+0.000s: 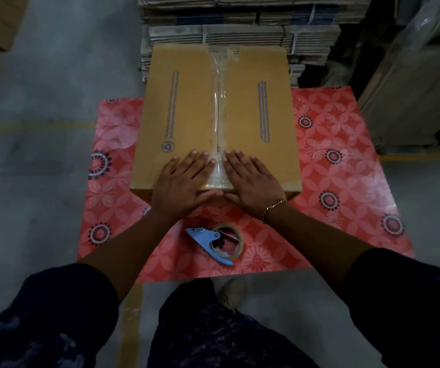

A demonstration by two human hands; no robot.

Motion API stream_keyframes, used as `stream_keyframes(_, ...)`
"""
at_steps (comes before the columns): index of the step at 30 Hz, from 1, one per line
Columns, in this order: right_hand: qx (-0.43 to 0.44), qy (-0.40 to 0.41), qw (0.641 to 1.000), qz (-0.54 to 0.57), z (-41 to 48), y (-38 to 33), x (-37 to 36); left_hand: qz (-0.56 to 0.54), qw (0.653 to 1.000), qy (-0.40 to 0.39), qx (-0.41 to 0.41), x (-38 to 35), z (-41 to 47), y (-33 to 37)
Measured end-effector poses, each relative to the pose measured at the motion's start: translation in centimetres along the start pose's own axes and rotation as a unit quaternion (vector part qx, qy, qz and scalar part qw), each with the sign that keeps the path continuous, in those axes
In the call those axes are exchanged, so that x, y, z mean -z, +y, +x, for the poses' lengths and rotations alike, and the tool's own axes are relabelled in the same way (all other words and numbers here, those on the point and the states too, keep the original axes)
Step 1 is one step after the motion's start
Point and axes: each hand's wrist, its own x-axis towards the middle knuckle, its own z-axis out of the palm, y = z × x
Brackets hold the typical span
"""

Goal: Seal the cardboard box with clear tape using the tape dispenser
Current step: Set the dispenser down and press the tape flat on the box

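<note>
Cardboard box (pixel 192 115) near seam edge hidden under flat left hand (pixel 184 181) and right hand (pixel 250 181).

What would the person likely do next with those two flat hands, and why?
Probably slide both hands away along the seam, pressing the tape down. The left hand and right hand lie flat on the box on either side of the strip at its near edge, and farther up the tape looks wrinkled. The dispenser lies unheld on the mat.

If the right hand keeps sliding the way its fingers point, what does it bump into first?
Probably nothing on the cardboard box: the right hand points up its bare lid, beside the clear tape.
</note>
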Motion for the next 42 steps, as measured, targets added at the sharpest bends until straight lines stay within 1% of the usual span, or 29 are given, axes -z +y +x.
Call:
stream_keyframes(3,-0.003,0.002,1.000,-0.006,0.1,0.0,-0.1,0.018,1.000,-0.003,-0.017,-0.4,0.0,-0.4)
stream_keyframes(7,0.006,-0.013,1.000,-0.005,0.1,0.0,-0.2,0.034,0.998,-0.036,-0.045,-0.2,-0.1,-0.9)
stream_keyframes(11,0.007,-0.022,1.000,0.017,-0.1,0.2,0.3,0.023,0.997,-0.060,-0.043,0.6,-0.2,-0.8)
stream_keyframes(14,-0.007,-0.015,0.999,0.037,-0.2,0.0,0.6,0.001,0.998,-0.059,-0.028,0.8,-0.3,-0.8)
stream_keyframes(24,-0.003,-0.004,1.000,0.004,0.2,-0.1,0.2,0.041,0.995,-0.085,-0.034,0.5,0.0,-0.7)
stream_keyframes(30,-0.009,-0.022,1.000,-0.003,0.0,-0.3,0.5,0.025,0.994,-0.107,-0.026,1.3,0.0,-0.5)
stream_keyframes(36,-0.007,-0.034,0.999,0.009,-0.2,-0.2,0.7,-0.029,0.992,-0.114,-0.042,2.0,0.0,-1.1)
stream_keyframes(39,-0.035,-0.033,0.998,0.030,-0.4,-0.5,1.2,-0.037,0.992,-0.108,-0.045,2.4,0.0,-2.0)
stream_keyframes(41,-0.081,-0.025,0.995,0.053,-0.6,-0.6,1.6,-0.042,0.994,-0.096,-0.003,2.3,-0.2,-3.3)
stream_keyframes(42,-0.112,-0.015,0.992,0.064,-0.8,-0.4,1.7,-0.047,0.994,-0.093,0.033,2.3,-0.3,-4.1)
